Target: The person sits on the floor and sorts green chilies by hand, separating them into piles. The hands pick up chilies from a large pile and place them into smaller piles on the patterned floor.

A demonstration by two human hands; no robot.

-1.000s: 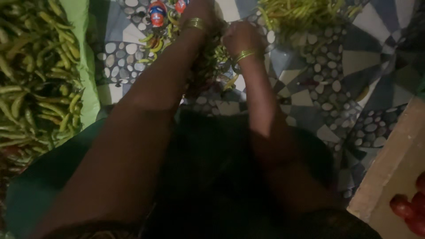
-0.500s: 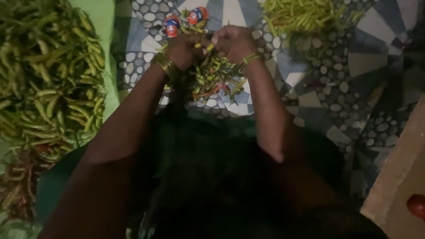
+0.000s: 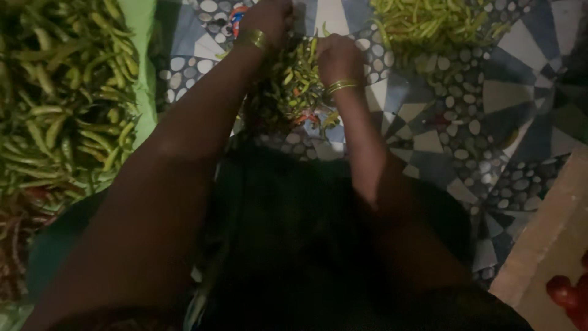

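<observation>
Here we work with both hands in a small heap of green chillies [image 3: 298, 83] lying on the patterned mat [image 3: 520, 122] just ahead of our knees. Our left hand [image 3: 269, 18] sits at the heap's far edge, our right hand [image 3: 337, 58] on its near right side; both curl down into the pods, though we cannot tell whether the fingers are closed on any. The chillies look light, slender and smooth, likely bending a little before snapping, so the stalk end seems the safest place to pinch. 2 larger piles lie apart: one on the green cloth [image 3: 144, 73] at left, one at top right [image 3: 429, 24].
</observation>
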